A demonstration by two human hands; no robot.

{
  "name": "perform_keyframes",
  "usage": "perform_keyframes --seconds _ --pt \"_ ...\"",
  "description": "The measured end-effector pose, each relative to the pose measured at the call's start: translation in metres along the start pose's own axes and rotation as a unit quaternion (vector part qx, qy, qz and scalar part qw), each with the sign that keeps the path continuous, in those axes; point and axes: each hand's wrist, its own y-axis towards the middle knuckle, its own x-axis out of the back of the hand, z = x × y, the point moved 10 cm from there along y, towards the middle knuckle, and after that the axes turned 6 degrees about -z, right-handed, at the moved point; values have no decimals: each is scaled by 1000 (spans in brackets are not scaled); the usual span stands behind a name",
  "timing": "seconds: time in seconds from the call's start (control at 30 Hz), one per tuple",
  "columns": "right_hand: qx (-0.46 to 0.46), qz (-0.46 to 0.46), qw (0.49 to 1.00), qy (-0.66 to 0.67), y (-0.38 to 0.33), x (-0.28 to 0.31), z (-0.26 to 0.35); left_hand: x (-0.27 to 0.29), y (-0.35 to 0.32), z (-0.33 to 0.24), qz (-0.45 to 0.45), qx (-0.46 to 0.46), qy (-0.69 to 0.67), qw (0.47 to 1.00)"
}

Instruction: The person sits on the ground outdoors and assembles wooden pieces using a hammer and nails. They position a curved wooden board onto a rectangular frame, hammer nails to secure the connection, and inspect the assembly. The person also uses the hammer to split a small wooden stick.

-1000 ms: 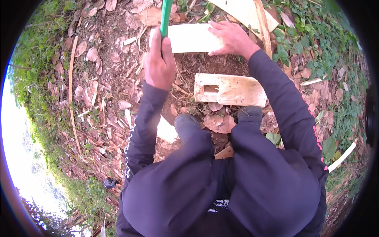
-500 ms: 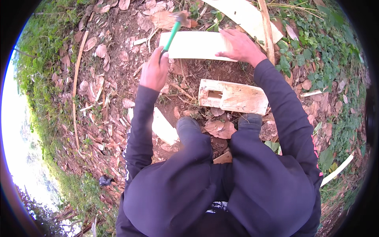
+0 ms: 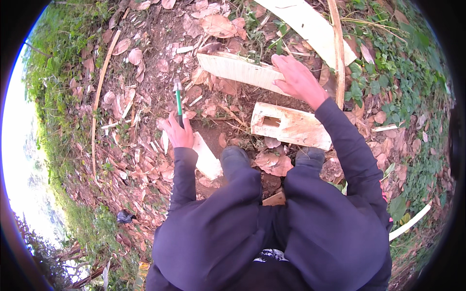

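The ground is bare reddish soil [image 3: 145, 160] covered with dry leaves and wood chips, with green weeds at the right and left edges; it is outdoors. A pale ribbed plank [image 3: 242, 70] lies in the upper centre, its long axis going from upper left to lower right; the right hand [image 3: 298, 80] presses flat on it, fingers spread. Below it lies a pale board with a rectangular hole [image 3: 289, 126]. The left hand [image 3: 177, 133] is closed around a green-handled tool [image 3: 178, 99], pointing up in the frame.
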Motion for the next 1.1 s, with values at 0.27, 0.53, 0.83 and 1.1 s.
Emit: perform_keyframes --seconds 0.27,0.53,0.83,1.1 --pt "14 -37 997 -62 -30 27 59 57 31 -148 -30 -137 -214 967" --pt "10 9 999 -31 -48 4 60 44 14 -249 107 -410 -174 889" --pt "-6 0 1000 1 -50 5 58 13 -19 -268 31 -351 -170 920" --pt "-26 8 999 35 -52 5 51 21 -16 -239 53 -239 -254 936"
